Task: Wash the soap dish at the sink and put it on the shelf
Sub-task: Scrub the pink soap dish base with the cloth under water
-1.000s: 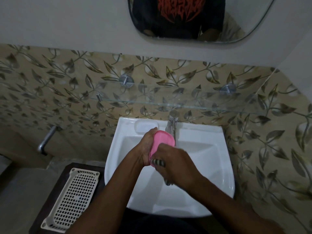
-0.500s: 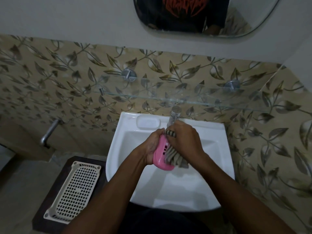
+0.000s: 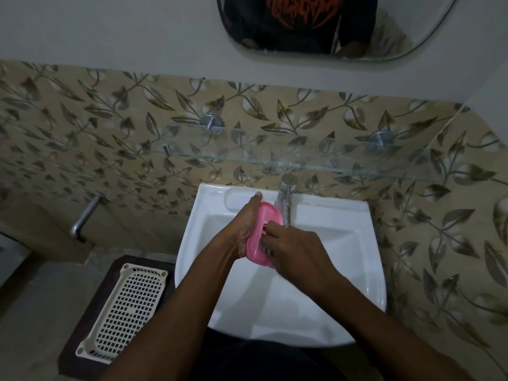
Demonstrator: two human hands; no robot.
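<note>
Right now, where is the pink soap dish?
The pink soap dish is mid-frame in the head view, over the sink beside the tap, gripped by the left hand; the right hand presses a striped cloth on it.

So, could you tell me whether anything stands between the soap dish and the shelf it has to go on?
Nothing visible does. The left hand holds the soap dish over the sink, and the glass shelf above looks bare; the tap rises just right of the dish.
</note>
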